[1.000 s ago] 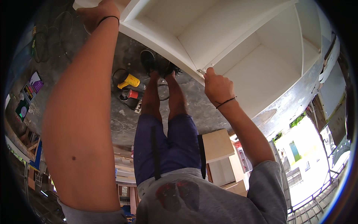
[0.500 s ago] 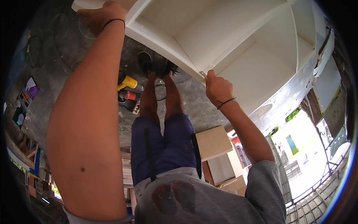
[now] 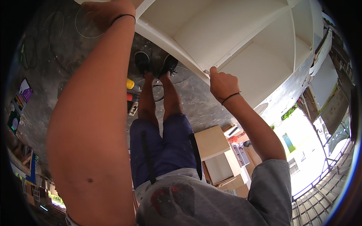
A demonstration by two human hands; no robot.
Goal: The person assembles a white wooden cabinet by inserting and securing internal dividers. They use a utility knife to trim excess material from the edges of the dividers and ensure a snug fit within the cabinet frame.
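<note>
Grey concrete floor (image 3: 192, 96) all round. Ahead, toward upper R of my view, stands the white cabinet (image 3: 260, 71): carcass looks built, divider (image 3: 244, 44) already in, no doors on the side I see; what's left, can't tell. Hands well apart: R hand (image 3: 224, 84) clamped on cabinet by the divider's end; L hand (image 3: 107, 15) blurred near top edge, grip unclear.

Scuffed grey floor (image 3: 201, 109), yellow tool (image 3: 130, 83), red tool (image 3: 130, 97), white socket strip (image 3: 133, 109), black shoes (image 3: 142, 62)
</note>
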